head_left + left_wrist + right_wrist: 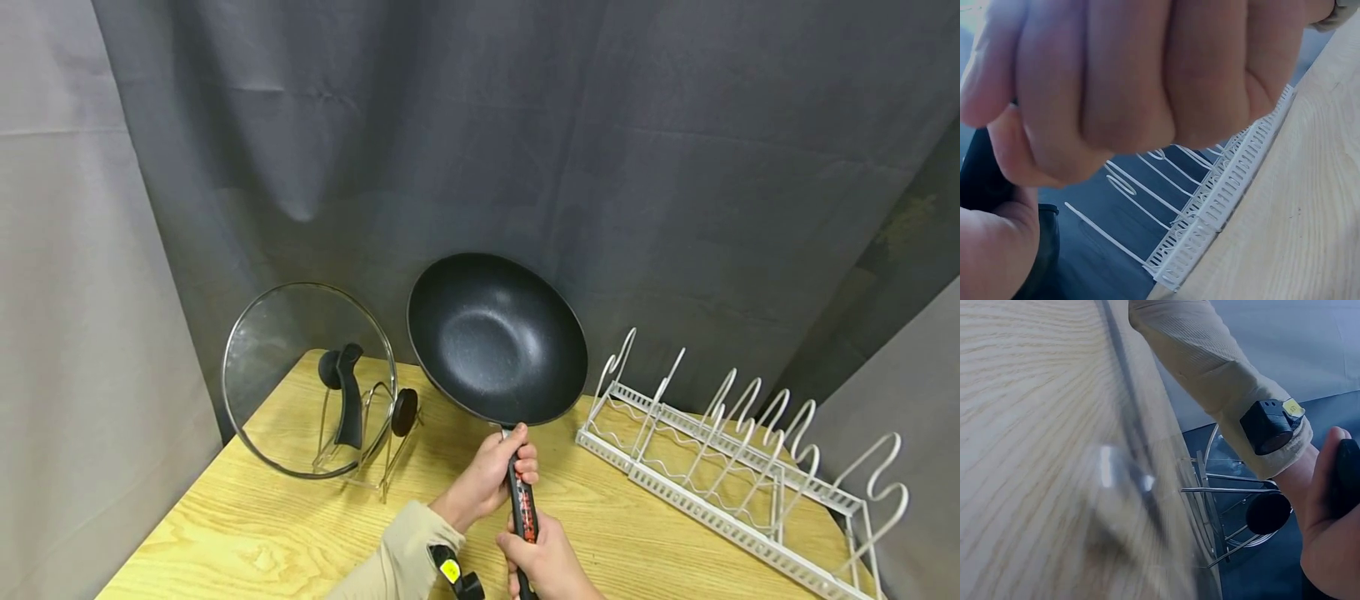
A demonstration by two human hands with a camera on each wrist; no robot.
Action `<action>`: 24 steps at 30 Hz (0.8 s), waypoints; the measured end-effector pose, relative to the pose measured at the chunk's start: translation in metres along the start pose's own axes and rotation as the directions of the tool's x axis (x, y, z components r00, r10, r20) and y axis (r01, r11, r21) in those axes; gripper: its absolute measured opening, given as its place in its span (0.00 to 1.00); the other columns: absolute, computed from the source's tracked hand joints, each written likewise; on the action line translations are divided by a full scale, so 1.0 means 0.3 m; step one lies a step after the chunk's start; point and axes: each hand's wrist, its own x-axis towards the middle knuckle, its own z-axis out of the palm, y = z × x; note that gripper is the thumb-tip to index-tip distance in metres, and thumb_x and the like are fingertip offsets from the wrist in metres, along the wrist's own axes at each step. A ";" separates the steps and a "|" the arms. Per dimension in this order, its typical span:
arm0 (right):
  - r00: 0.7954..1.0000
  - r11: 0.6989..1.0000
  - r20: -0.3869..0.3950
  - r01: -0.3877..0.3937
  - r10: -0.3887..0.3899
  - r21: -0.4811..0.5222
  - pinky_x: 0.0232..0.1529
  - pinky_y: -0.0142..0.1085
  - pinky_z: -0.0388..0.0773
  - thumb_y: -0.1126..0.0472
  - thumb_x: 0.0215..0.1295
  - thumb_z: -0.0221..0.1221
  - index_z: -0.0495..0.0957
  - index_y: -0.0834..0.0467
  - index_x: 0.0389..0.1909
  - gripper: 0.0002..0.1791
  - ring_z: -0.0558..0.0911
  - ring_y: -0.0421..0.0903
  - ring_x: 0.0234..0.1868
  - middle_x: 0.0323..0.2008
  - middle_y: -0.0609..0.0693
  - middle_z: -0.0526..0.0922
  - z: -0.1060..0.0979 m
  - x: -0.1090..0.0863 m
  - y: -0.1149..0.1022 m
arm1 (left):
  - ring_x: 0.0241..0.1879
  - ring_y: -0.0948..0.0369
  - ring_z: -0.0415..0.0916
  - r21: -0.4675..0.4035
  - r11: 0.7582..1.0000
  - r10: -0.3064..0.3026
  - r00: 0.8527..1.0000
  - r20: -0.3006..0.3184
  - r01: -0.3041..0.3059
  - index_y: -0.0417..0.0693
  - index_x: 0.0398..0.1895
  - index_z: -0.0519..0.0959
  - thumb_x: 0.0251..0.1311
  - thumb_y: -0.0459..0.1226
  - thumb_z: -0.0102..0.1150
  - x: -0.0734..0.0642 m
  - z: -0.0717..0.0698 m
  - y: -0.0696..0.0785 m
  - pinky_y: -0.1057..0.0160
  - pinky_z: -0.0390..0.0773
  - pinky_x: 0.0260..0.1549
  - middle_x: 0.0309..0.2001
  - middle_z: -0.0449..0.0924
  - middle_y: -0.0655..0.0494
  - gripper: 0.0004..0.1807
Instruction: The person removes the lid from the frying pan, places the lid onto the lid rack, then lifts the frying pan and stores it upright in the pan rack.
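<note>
A black wok (487, 342) is held up above the table, its dark inside facing me and its long handle (522, 500) pointing down toward me. Red markings run along that handle. My left hand (487, 477) grips it close to the pan, the thumb lying along the top. Lower down, my right hand (551, 557) wraps round the handle's end. In the left wrist view, curled fingers (1129, 81) fill the upper part. A sleeved left forearm (1210, 369) with a wrist camera crosses the right wrist view.
At the left, a glass lid (273, 383) with a black handle leans upright in a wire stand (386, 467) with dark round knobs. A white rack (720, 500) with several wavy dividers stands at the right. Grey curtains (525, 125) hang behind the wooden table (247, 533).
</note>
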 end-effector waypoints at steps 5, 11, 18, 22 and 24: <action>1.000 1.000 0.002 -0.002 0.002 -0.013 0.12 0.30 0.72 0.68 0.61 0.55 0.65 0.63 0.34 0.07 0.73 0.38 0.10 0.15 0.48 0.70 0.001 -0.002 -0.024 | 0.19 0.71 0.56 0.036 0.999 0.013 1.000 -0.009 -0.013 0.49 0.24 0.59 0.76 0.41 0.30 0.002 0.008 0.012 0.76 0.64 0.19 0.22 0.56 0.62 0.18; 0.997 0.994 -0.079 -0.034 0.026 -0.101 0.12 0.31 0.73 0.64 0.63 0.56 0.66 0.64 0.35 0.09 0.72 0.40 0.10 0.13 0.48 0.71 0.007 0.001 -0.025 | 0.18 0.69 0.58 0.125 0.991 0.044 0.998 -0.045 -0.038 0.48 0.24 0.60 0.75 0.40 0.34 0.007 0.013 0.009 0.74 0.66 0.19 0.22 0.58 0.61 0.17; 0.976 0.998 -0.211 -0.057 0.050 -0.026 0.08 0.29 0.64 0.65 0.60 0.57 0.64 0.62 0.33 0.10 0.64 0.37 0.07 0.08 0.45 0.65 0.022 0.007 -0.028 | 0.18 0.68 0.61 0.204 0.976 0.095 0.993 -0.072 -0.079 0.47 0.25 0.62 0.75 0.39 0.36 0.021 0.021 0.002 0.72 0.69 0.19 0.21 0.60 0.59 0.16; 0.966 0.997 -0.251 -0.064 0.054 -0.033 0.06 0.29 0.62 0.66 0.58 0.57 0.65 0.62 0.30 0.09 0.63 0.36 0.04 0.05 0.44 0.64 0.022 0.008 -0.032 | 0.18 0.67 0.62 0.214 0.974 0.089 0.993 -0.078 -0.070 0.46 0.26 0.63 0.74 0.38 0.37 0.018 0.028 0.007 0.72 0.71 0.20 0.21 0.61 0.59 0.15; 0.966 0.997 -0.252 -0.065 0.054 -0.038 0.05 0.29 0.62 0.66 0.58 0.57 0.65 0.62 0.29 0.09 0.63 0.37 0.04 0.05 0.44 0.64 0.017 0.006 -0.032 | 0.18 0.67 0.63 0.218 0.974 0.084 0.993 -0.084 -0.064 0.46 0.26 0.63 0.74 0.38 0.39 0.016 0.029 0.007 0.71 0.71 0.21 0.21 0.61 0.59 0.14</action>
